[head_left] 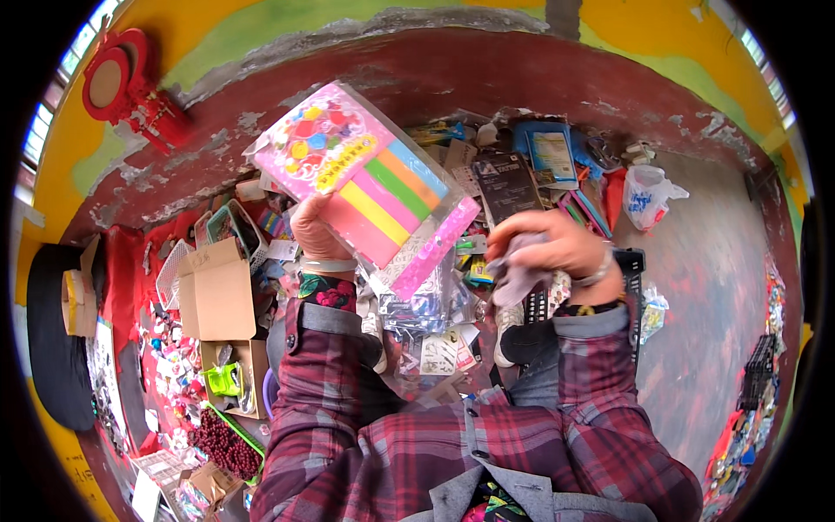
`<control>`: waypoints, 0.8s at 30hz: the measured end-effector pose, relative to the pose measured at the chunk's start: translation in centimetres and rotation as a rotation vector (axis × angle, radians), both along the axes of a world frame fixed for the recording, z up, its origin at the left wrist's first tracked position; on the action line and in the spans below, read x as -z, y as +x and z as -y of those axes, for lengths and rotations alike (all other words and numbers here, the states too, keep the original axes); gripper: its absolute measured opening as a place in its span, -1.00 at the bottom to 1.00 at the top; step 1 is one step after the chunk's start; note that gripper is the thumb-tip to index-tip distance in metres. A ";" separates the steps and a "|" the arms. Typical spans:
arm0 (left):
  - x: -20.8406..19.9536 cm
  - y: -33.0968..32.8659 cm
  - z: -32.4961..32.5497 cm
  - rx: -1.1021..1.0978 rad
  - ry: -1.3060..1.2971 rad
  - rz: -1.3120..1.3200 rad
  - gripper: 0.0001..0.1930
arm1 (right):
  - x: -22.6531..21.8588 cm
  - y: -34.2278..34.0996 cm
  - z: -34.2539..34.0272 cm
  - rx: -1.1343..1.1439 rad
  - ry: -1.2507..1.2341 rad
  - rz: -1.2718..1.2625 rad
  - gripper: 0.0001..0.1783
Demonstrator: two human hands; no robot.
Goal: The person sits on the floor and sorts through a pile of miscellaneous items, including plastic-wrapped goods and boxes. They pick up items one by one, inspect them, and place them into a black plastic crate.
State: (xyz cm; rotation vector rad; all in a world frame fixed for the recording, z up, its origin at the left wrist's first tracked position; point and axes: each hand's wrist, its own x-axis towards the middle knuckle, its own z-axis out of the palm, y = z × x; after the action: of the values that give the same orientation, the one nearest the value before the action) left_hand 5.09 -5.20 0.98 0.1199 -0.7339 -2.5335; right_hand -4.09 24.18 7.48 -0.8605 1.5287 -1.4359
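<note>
My left hand holds up a flat clear-wrapped pack with pink, yellow, green and blue stripes and a panel of coloured dots. It is tilted, raised in front of the wall. My right hand is closed on a grey-purple cloth, just right of the pack's lower corner. Both forearms wear red plaid sleeves with wristbands. Below the hands lies a heap of small clear packets.
An open cardboard box and a box of green items sit on the left. Dark red beads lie lower left. A black booklet, blue package and white plastic bag lie ahead. A red mirror hangs on the wall.
</note>
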 end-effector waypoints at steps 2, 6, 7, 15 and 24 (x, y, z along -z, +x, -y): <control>-0.3 0.2 -0.7 0.066 0.011 -0.010 -0.50 | -1.1 -0.2 -0.6 0.209 -0.295 0.051 -0.64; 0.1 0.2 -2.7 0.195 0.107 0.000 -0.47 | -1.3 0.4 2.1 0.540 -0.774 0.041 -0.54; 0.1 0.0 -3.3 0.253 0.160 -0.009 -0.48 | -1.3 1.3 3.5 0.604 -0.796 -0.048 -0.53; 1.0 -0.8 -6.6 0.219 0.133 0.045 -0.59 | 5.3 5.2 8.0 0.160 0.005 -1.325 -0.34; 1.1 0.2 -10.0 0.457 0.232 0.056 -0.50 | 5.0 1.7 7.3 0.385 -0.091 -1.370 -0.40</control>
State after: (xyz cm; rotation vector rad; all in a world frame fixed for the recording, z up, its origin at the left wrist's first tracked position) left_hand 5.28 4.81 -0.15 0.1119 -0.5294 -3.0596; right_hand -2.41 16.92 2.48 -1.8887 2.7231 -1.1329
